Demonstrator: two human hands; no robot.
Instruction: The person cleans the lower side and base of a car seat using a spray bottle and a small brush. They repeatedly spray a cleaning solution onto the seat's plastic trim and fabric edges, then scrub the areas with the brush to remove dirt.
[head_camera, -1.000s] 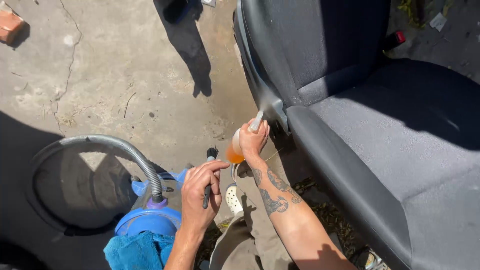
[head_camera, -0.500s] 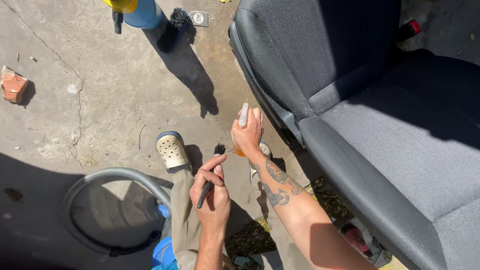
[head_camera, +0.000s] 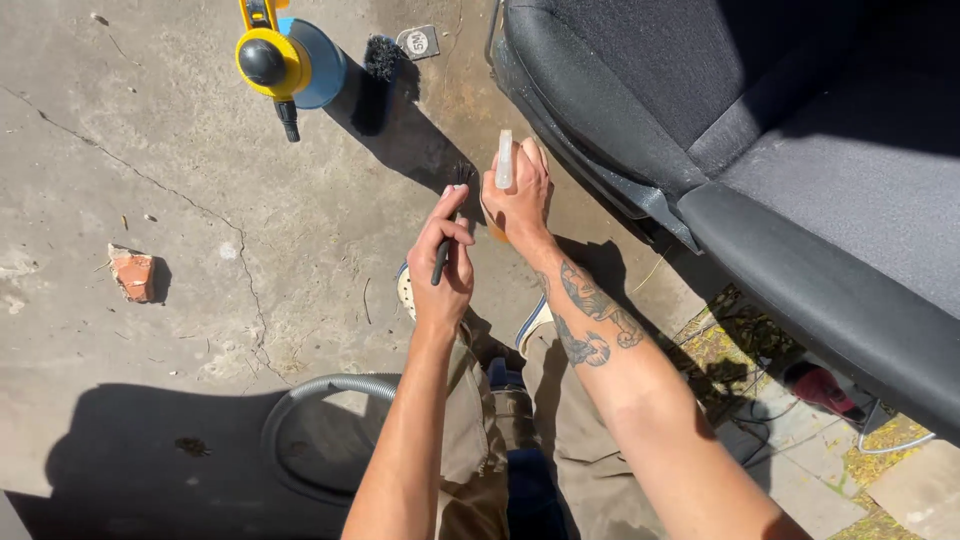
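Note:
My right hand (head_camera: 520, 200) grips a small spray bottle (head_camera: 504, 160) with orange liquid, its clear nozzle pointing up and away. My left hand (head_camera: 445, 265) holds a thin black detailing brush (head_camera: 446, 240), bristles toward the bottle. Both hands hover close together over the concrete ground (head_camera: 200, 250), just left of a dark grey car seat (head_camera: 800, 170) that stands outdoors. The seat's backrest edge (head_camera: 590, 90) lies a short way right of the bottle.
A yellow-and-blue pump sprayer (head_camera: 285, 60) and a black scrub brush (head_camera: 380, 55) sit at the top. A brick fragment (head_camera: 132, 272) lies on the left. A grey vacuum hose (head_camera: 330, 390) curves by my legs. Cables and dry leaves (head_camera: 760, 370) lie under the seat.
The view has swung downward and left. Both hands rose and moved together, the brush now near the bottle. The blue vacuum body and cloth have left the view.

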